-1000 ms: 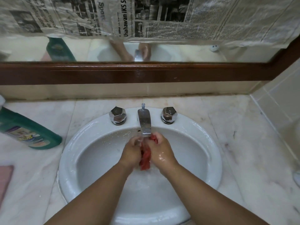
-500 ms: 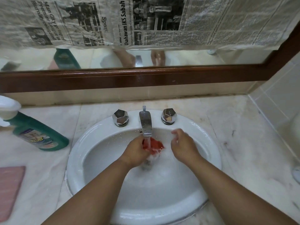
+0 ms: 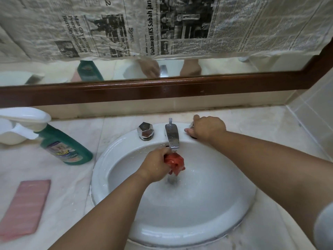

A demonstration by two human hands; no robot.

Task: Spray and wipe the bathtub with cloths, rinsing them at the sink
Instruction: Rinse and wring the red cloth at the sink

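The left hand [image 3: 155, 166] grips the cloth [image 3: 175, 160] under the spout [image 3: 172, 136], over the middle of the sink [image 3: 100, 170]. The right hand [image 3: 207, 128] curls round the knob [image 3: 191, 125] at the rim's one o'clock; the bottle [image 3: 66, 148] lies at ten.

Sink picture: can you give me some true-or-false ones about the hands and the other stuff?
1. The left hand grips a red cloth under the spout. True.
2. The right hand is down in the basin. False: it grips the right tap knob on the rim of the sink.
3. The green spray bottle is right of the sink. False: it is on the left.
4. Newspaper covers the top of the mirror. True.
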